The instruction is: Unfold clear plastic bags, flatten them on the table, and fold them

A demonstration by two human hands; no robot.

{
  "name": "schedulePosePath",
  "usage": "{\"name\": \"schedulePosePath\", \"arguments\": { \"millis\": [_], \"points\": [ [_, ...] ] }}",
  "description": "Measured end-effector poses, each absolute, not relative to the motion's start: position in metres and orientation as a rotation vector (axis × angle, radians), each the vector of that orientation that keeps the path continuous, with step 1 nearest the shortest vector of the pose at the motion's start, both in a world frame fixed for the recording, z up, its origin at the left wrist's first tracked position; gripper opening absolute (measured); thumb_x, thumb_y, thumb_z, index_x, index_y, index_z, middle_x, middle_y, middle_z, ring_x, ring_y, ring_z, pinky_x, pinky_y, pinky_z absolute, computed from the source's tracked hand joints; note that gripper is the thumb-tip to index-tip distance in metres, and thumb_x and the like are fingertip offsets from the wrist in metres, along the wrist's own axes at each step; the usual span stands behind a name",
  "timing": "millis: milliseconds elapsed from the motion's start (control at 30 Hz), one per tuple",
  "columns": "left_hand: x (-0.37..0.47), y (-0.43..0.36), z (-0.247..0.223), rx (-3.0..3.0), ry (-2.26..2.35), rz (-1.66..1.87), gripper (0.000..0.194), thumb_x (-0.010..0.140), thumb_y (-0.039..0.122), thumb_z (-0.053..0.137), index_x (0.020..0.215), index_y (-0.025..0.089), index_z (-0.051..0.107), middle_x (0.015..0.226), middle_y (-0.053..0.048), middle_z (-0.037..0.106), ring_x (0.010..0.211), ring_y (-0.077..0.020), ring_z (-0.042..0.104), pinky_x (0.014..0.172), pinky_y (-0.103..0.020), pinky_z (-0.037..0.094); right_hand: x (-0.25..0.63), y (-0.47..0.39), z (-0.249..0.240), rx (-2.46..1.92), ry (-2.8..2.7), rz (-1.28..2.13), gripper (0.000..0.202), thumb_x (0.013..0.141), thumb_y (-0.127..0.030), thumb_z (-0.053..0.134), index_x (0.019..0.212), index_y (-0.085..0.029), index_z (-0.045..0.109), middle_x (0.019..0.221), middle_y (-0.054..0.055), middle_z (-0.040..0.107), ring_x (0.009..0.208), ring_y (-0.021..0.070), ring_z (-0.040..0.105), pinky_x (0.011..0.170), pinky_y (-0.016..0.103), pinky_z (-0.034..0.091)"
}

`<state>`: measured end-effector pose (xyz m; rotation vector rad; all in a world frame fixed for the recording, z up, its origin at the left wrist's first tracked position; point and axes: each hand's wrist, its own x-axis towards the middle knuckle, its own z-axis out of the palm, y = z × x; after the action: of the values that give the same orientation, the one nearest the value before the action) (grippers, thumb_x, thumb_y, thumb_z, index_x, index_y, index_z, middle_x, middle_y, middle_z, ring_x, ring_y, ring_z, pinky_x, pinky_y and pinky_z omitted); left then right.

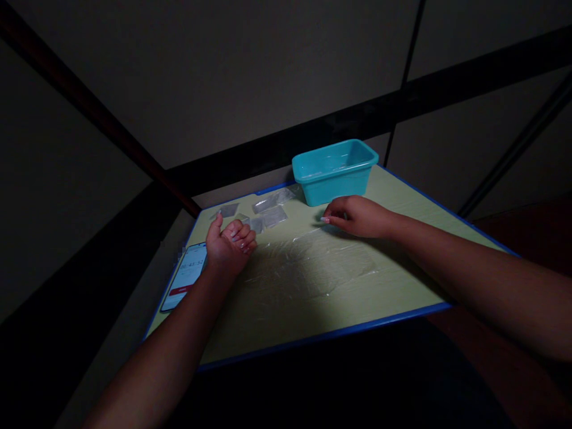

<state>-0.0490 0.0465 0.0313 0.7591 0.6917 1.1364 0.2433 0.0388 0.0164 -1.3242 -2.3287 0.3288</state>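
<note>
Left hand (230,245): fingers curled | right hand (357,217): fingers bent | grips: cannot tell | flat transparent plastic sheet (313,268): better handle gently

The tub (339,186) is turquoise, the plastic pieces (275,217) look greyish, the surface (411,262) is pale yellow-green with a blue edge (326,336).

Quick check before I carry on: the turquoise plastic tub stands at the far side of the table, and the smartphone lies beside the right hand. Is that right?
Not quite: the head view shows the smartphone beside the left hand, not the right hand. The turquoise plastic tub does stand at the far side of the table.
</note>
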Motion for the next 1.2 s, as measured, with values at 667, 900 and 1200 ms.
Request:
{"name": "schedulePosePath", "arguments": {
  "millis": [667, 900, 1200],
  "points": [
    [-0.042, 0.042, 0.035, 0.764, 0.774, 0.978, 0.061, 0.097, 0.047, 0.015, 0.044, 0.019, 0.025, 0.033, 0.006, 0.019, 0.027, -0.0091, 0.025, 0.033, -0.021, 0.020, 0.230, 0.037, 0.016, -1.289, -1.253, 1.421, 0.022, 0.092, -0.012, 0.037, 0.083, -0.016, 0.057, 0.068, 0.003, 0.055, 0.054, 0.0117, 0.053, 0.053, 0.025, 0.046],
    [-0.041, 0.042, 0.035, 0.738, 0.810, 1.001, 0.060, 0.097, 0.049, 0.016, 0.045, 0.020, 0.022, 0.033, 0.006, 0.019, 0.027, -0.0090, 0.025, 0.033, -0.022, 0.020, 0.236, 0.037, 0.026, -1.139, -1.222, 1.408, 0.025, 0.095, -0.020, 0.034, 0.088, -0.016, 0.058, 0.074, 0.005, 0.057, 0.055, 0.0118, 0.049, 0.050, 0.027, 0.047],
    [-0.041, 0.042, 0.034, 0.739, 0.805, 0.949, 0.059, 0.097, 0.049, 0.018, 0.046, 0.019, 0.024, 0.034, 0.006, 0.020, 0.027, -0.0088, 0.026, 0.034, -0.022, 0.019, 0.235, 0.035, 0.021, -1.289, -1.367, 1.461, 0.025, 0.095, -0.019, 0.036, 0.084, -0.016, 0.058, 0.070, 0.004, 0.057, 0.058, 0.0130, 0.054, 0.058, 0.028, 0.050]
  ]
}}
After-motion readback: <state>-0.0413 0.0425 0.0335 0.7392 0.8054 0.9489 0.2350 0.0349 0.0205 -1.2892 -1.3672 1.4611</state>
